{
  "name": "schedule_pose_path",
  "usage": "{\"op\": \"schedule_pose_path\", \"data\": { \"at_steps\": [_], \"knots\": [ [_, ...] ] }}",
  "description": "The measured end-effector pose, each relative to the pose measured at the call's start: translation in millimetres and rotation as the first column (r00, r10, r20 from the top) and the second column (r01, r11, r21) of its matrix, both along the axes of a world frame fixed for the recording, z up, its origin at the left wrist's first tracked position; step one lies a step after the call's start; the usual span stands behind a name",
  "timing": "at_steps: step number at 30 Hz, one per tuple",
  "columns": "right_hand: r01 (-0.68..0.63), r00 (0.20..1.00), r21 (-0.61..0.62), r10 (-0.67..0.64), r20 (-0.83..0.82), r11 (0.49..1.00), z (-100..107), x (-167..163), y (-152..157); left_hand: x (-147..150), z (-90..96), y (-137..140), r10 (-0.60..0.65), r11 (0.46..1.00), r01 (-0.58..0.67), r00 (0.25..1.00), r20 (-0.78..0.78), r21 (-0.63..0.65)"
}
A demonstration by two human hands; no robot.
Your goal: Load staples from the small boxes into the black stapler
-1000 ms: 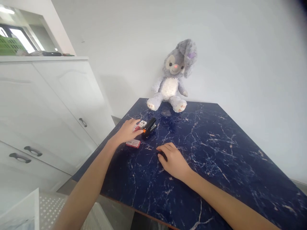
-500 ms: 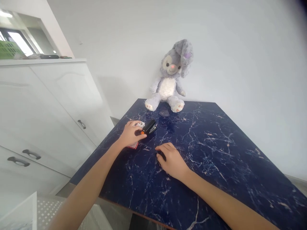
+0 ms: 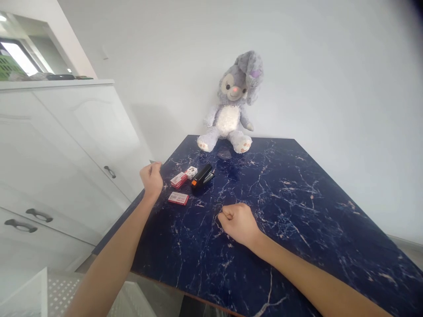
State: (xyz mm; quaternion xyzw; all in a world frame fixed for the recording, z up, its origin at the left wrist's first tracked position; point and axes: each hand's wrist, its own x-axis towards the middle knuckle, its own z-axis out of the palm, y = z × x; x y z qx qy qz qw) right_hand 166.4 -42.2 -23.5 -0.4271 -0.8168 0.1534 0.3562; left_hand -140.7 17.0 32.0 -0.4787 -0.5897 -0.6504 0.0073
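My left hand (image 3: 152, 179) is curled into a fist at the table's left edge, apart from the objects on the table. To its right lies a black stapler (image 3: 201, 176) with an orange end. Beside the stapler are small red-and-white boxes: a stacked pair (image 3: 179, 179), a whiter box (image 3: 191, 172) touching it, and a single box (image 3: 178, 198) lying nearer to me. My right hand (image 3: 239, 223) rests as a fist on the dark blue marbled table (image 3: 297, 211), to the right of and nearer than the stapler. Nothing shows in either fist.
A grey plush rabbit (image 3: 228, 110) sits at the table's far edge against the white wall. White cabinets (image 3: 76, 145) with dark handles stand along the left. A white perforated item (image 3: 59, 290) is below the table at lower left.
My left hand has left the stapler and boxes, moved left and closed into a fist, uncovering them. My right hand has curled from a loose bend into a fist in nearly the same place.
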Motion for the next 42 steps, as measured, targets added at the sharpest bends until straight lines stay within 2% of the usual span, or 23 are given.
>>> {"op": "schedule_pose_path", "data": {
  "at_steps": [13, 20, 23, 26, 28, 30, 32, 34, 37, 39, 42],
  "knots": [
    [-0.016, 1.0, -0.021, 0.016, -0.01, 1.0, 4, 0, -1, 22, -5.5, -2, -0.097, 0.988, 0.079, 0.986, -0.139, -0.13],
    [-0.029, 1.0, -0.023, 0.029, -0.005, 0.999, 3, 0, 0, 23, -7.6, -1, -0.125, 0.971, 0.075, 0.969, -0.214, -0.229],
    [-0.029, 1.0, -0.013, 0.029, -0.01, 0.999, 1, 0, 0, 17, -6.9, 2, -0.243, 0.931, 0.121, 0.91, -0.337, -0.345],
    [-0.031, 0.999, -0.014, 0.031, -0.012, 0.999, 0, 0, 0, 8, -5.5, 6, -0.419, 0.869, 0.183, 0.767, -0.486, -0.46],
    [-0.039, 0.999, -0.011, 0.039, -0.013, 0.999, 0, 0, 0, 1, -6.2, 7, -0.504, 0.82, 0.192, 0.688, -0.523, -0.538],
    [-0.048, 0.999, -0.007, 0.048, -0.015, 0.999, 1, 0, 0, -3, -9.8, 7, -0.559, 0.763, 0.181, 0.668, -0.492, -0.621],
    [-0.051, 0.999, -0.004, 0.051, -0.017, 0.999, 2, 0, 0, -3, -16.0, 7, -0.586, 0.715, 0.19, 0.687, -0.429, -0.673],
    [-0.052, 0.998, -0.002, 0.051, -0.019, 0.999, 2, 0, 0, 0, -23.2, 9, -0.607, 0.696, 0.219, 0.688, -0.397, -0.684],
    [-0.045, 0.999, -0.004, 0.045, -0.019, 0.999, 1, 0, 0, 11, -30.8, 17, -0.641, 0.694, 0.237, 0.632, -0.435, -0.68],
    [-0.044, 0.999, -0.007, 0.044, -0.013, 0.999, 1, -2, -1, 21, -31.8, 21, -0.661, 0.69, 0.235, 0.59, -0.464, -0.685],
    [-0.015, 0.999, 0.026, 0.016, -0.029, 1.0, 7, -2, 1, 39, -29.0, 18, -0.687, 0.682, 0.287, 0.567, -0.455, -0.673]
  ]
}}
